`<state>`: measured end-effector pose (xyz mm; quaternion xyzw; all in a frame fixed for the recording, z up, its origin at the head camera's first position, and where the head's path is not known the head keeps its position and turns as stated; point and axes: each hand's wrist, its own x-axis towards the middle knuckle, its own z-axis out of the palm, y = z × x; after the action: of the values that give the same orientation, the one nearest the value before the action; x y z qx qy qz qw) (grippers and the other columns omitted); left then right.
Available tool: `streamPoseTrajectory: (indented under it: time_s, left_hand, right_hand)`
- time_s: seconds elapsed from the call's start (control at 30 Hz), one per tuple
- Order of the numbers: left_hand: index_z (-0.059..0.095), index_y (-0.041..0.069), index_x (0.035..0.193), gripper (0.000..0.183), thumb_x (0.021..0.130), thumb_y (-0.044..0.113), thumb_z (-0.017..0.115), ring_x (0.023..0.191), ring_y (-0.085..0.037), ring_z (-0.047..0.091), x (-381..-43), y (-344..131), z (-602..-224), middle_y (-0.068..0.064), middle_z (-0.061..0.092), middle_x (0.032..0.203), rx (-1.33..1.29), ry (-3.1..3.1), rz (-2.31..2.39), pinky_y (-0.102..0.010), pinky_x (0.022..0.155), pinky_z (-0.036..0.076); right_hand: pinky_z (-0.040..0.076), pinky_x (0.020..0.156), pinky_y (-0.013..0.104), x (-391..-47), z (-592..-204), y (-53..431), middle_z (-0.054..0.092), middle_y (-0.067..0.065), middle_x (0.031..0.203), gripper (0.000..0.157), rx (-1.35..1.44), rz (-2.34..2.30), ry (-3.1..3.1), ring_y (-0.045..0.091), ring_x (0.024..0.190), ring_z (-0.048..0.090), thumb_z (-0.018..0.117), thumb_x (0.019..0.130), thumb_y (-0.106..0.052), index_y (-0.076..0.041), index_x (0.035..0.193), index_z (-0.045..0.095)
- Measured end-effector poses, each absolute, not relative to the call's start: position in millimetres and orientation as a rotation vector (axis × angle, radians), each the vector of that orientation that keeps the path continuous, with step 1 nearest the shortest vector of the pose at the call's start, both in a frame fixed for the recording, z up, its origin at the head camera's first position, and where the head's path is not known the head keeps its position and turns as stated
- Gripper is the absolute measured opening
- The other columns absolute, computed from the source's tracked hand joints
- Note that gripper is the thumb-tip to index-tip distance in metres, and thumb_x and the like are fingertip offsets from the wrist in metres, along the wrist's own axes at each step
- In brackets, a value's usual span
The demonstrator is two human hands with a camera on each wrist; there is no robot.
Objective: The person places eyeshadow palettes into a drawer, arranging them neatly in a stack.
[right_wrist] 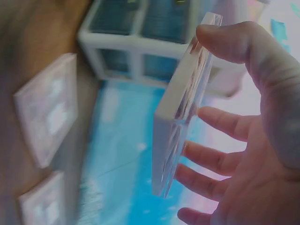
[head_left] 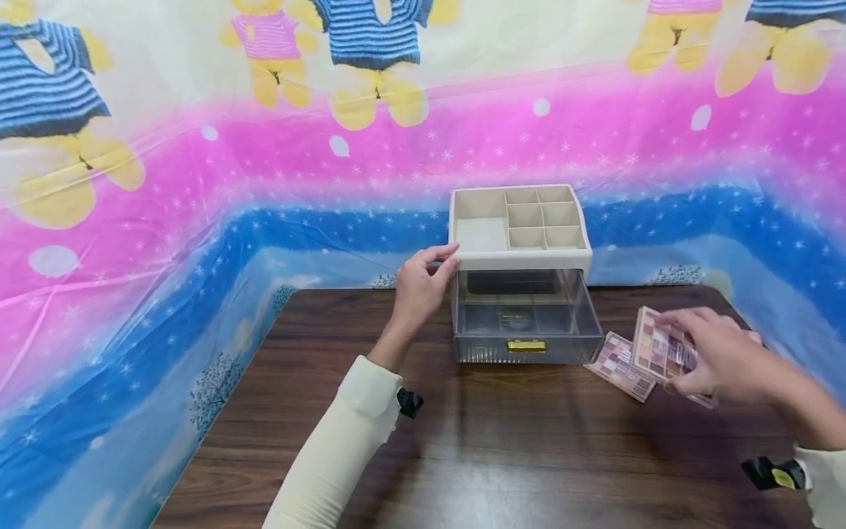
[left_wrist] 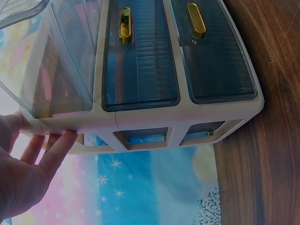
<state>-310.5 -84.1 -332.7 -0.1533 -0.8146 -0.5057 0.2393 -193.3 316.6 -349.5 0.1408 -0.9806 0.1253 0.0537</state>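
A cream desktop drawer organizer (head_left: 524, 260) stands toward the back of the table, its clear top drawer (head_left: 482, 351) pulled out. My left hand (head_left: 420, 292) grips the organizer's upper left edge, thumb in front and fingers along the side wall (left_wrist: 56, 125). Off to the right, my right hand (head_left: 730, 354) holds an eyeshadow palette (head_left: 651, 347) tilted up by its edges, thumb on one side and fingers on the other. Under it, another eyeshadow palette (head_left: 620, 367) lies flat near the drawer's right corner. The right wrist view shows two blurred palettes (right_wrist: 49, 110) on the table.
Divided compartments (head_left: 525, 215) form the organizer's top. Two lower drawers with gold handles (left_wrist: 196, 21) are closed in the left wrist view. A printed cloth (head_left: 330, 228) hangs behind the dark wooden table (head_left: 502, 448) and along its sides.
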Motion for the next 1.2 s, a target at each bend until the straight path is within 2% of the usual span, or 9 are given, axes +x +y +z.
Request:
streamPoseTrajectory:
  time_s: [0.13, 0.3, 0.37, 0.47, 0.57, 0.77, 0.93, 1.0, 1.2]
  left_hand:
    - [0.072, 0.023, 0.114, 0.026, 0.09, 0.031, 0.067, 0.085, -0.014, 0.069, -310, -84, -332, -0.004, 0.07, 0.106, -0.421, -2.228, -1.38, -0.023, 0.064, 0.058]
    - [0.071, 0.023, 0.115, 0.026, 0.09, 0.03, 0.067, 0.087, -0.015, 0.069, -310, -85, -333, -0.004, 0.07, 0.106, -0.427, -2.231, -1.372, -0.024, 0.067, 0.058]
    - [0.071, 0.023, 0.115, 0.026, 0.09, 0.03, 0.067, 0.088, -0.016, 0.069, -310, -85, -333, -0.004, 0.07, 0.106, -0.426, -2.231, -1.379, -0.024, 0.067, 0.058]
    - [0.072, 0.023, 0.114, 0.026, 0.09, 0.03, 0.067, 0.089, -0.019, 0.069, -310, -85, -333, -0.004, 0.07, 0.106, -0.425, -2.226, -1.394, -0.024, 0.068, 0.058]
    - [0.072, 0.023, 0.114, 0.025, 0.09, 0.03, 0.067, 0.088, -0.019, 0.069, -310, -84, -332, -0.005, 0.07, 0.106, -0.421, -2.225, -1.399, -0.024, 0.067, 0.058]
    - [0.072, 0.023, 0.114, 0.025, 0.09, 0.029, 0.067, 0.085, -0.016, 0.068, -310, -84, -332, -0.005, 0.07, 0.104, -0.415, -2.23, -1.386, -0.023, 0.065, 0.057]
    - [0.072, 0.023, 0.114, 0.025, 0.09, 0.03, 0.067, 0.086, -0.015, 0.068, -310, -84, -333, -0.005, 0.07, 0.105, -0.411, -2.237, -1.381, -0.023, 0.065, 0.058]
    - [0.072, 0.023, 0.114, 0.025, 0.09, 0.03, 0.067, 0.086, -0.015, 0.069, -310, -85, -333, -0.005, 0.07, 0.105, -0.409, -2.236, -1.38, -0.023, 0.065, 0.058]
    - [0.072, 0.022, 0.114, 0.025, 0.09, 0.029, 0.067, 0.086, -0.015, 0.07, -310, -84, -332, -0.005, 0.07, 0.106, -0.414, -2.227, -1.378, -0.023, 0.065, 0.058]
  right_hand:
    - [0.043, 0.065, 0.04, -196, -325, 305, 0.046, 0.023, 0.132, 0.098, 0.506, 0.431, -2.908, 0.036, 0.106, 0.048, 0.09, 0.054, -0.042, -0.012, 0.136, 0.046]
    - [0.044, 0.063, 0.034, -199, -300, 283, 0.048, 0.019, 0.128, 0.096, 0.601, 0.466, -2.845, 0.031, 0.103, 0.048, 0.091, 0.054, -0.037, -0.012, 0.135, 0.047]
    - [0.045, 0.067, 0.037, -200, -291, 270, 0.048, 0.017, 0.13, 0.094, 0.634, 0.453, -2.83, 0.031, 0.106, 0.047, 0.091, 0.054, -0.033, -0.013, 0.135, 0.047]
    - [0.046, 0.075, 0.047, -201, -279, 250, 0.045, 0.016, 0.136, 0.093, 0.698, 0.416, -2.833, 0.033, 0.113, 0.045, 0.089, 0.056, -0.033, -0.016, 0.136, 0.047]
    - [0.043, 0.083, 0.053, -204, -271, 229, 0.045, 0.013, 0.138, 0.088, 0.78, 0.386, -2.839, 0.032, 0.117, 0.044, 0.087, 0.058, -0.033, -0.019, 0.136, 0.048]
    - [0.036, 0.083, 0.044, -216, -267, 195, 0.046, 0.002, 0.137, 0.078, 0.875, 0.349, -2.875, 0.024, 0.119, 0.041, 0.083, 0.059, -0.03, -0.024, 0.131, 0.052]
    - [0.032, 0.09, 0.053, -227, -264, 180, 0.044, 0.005, 0.14, 0.079, 0.893, 0.355, -2.899, 0.028, 0.125, 0.038, 0.083, 0.059, -0.031, -0.025, 0.131, 0.051]
    - [0.031, 0.089, 0.051, -230, -263, 177, 0.044, 0.006, 0.14, 0.079, 0.907, 0.368, -2.903, 0.028, 0.125, 0.038, 0.083, 0.06, -0.031, -0.025, 0.132, 0.051]
    - [0.039, 0.082, 0.041, -237, -262, 171, 0.049, 0.005, 0.135, 0.072, 0.973, 0.403, -2.907, 0.021, 0.113, 0.047, 0.08, 0.066, -0.028, -0.021, 0.133, 0.053]
